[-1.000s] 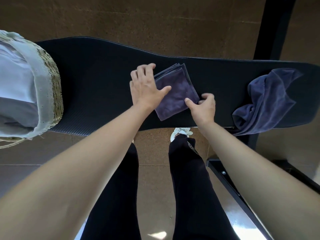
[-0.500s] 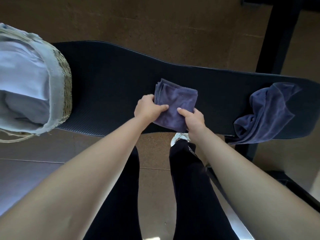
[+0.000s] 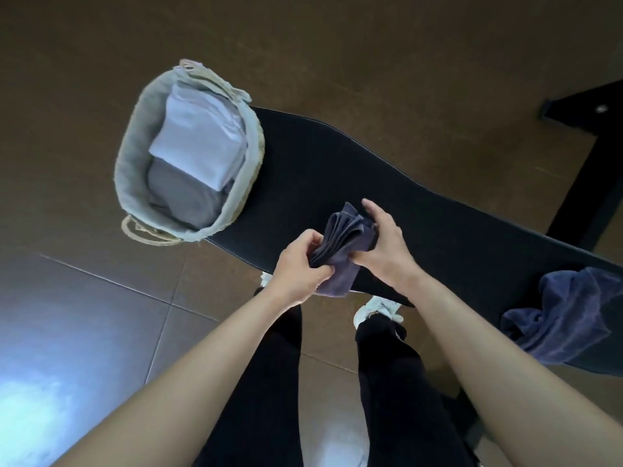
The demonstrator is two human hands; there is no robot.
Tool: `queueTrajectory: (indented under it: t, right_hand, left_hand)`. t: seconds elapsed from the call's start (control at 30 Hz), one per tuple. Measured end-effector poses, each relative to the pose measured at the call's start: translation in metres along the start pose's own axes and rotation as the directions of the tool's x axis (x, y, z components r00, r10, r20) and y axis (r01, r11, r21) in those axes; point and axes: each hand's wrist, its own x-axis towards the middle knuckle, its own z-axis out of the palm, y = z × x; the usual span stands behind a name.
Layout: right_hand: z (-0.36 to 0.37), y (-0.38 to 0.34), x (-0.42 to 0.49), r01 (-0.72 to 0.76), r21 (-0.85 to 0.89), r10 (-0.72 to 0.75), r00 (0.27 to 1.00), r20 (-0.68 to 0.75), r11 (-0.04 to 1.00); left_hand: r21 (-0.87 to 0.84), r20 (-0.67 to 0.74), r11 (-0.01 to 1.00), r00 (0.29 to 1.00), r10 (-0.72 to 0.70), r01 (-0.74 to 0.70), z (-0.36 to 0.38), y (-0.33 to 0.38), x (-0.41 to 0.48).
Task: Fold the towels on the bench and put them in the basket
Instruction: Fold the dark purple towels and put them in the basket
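Gripping a folded dark towel [image 3: 340,246] mid-frame, your left hand [image 3: 298,269] and right hand [image 3: 387,246] curl fingers round it over the bench [image 3: 320,170]. A lined basket [image 3: 128,170] sits upper left, a crumpled towel [image 3: 566,318] lower right.

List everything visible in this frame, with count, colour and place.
bench: 1, black, across the middle
basket: 1, woven, grey liner, at the bench's left end
white towel: 1, folded, in the basket
grey towel: 1, folded, in the basket beside the white one
folded towel: 1, dark blue-grey, over the bench's near edge
crumpled towel: 1, dark blue, on the bench's right end
frame: 1, black, upper right
floor: brown tiles
shoes: 2, white, below the bench
trousers: black, bottom centre
left hand: grips the folded towel
right hand: grips the folded towel
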Motion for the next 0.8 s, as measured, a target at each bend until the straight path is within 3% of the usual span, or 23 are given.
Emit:
queueTrajectory:
  t: [0.13, 0.23, 0.4, 0.57, 0.7, 0.8]
  right_hand:
    - [0.019, -0.066, 0.020, 0.176, -0.242, -0.114, 0.962, 0.247, 0.954]
    - [0.037, -0.108, 0.030, 0.248, -0.246, -0.164, 0.934, 0.316, 0.937]
    - [0.070, -0.159, 0.039, 0.206, -0.047, -0.182, 0.934, 0.306, 0.978]
    - [0.099, -0.198, 0.052, 0.118, 0.149, -0.155, 0.949, 0.275, 0.982]
    - [0.108, -0.229, 0.075, -0.100, 0.476, -0.085, 0.932, 0.352, 0.874]
    - [0.115, -0.243, 0.090, -0.225, 0.595, -0.042, 0.915, 0.400, 0.771]
  left_hand:
    - [-0.033, 0.041, 0.997, 0.997, 0.066, -0.064, -0.068, 0.009, -0.014]
    - [-0.048, 0.026, 0.993, 0.994, 0.109, -0.108, -0.121, 0.015, -0.022]
    - [-0.125, -0.104, 0.981, 0.985, 0.139, -0.152, -0.196, 0.015, -0.025]
    - [-0.322, -0.188, 0.934, 0.977, 0.097, -0.154, -0.243, 0.002, -0.027]
    - [-0.587, -0.283, 0.790, 0.959, 0.006, -0.178, -0.256, -0.013, -0.028]
    - [-0.741, -0.345, 0.639, 0.933, -0.100, -0.205, -0.258, -0.024, -0.027]
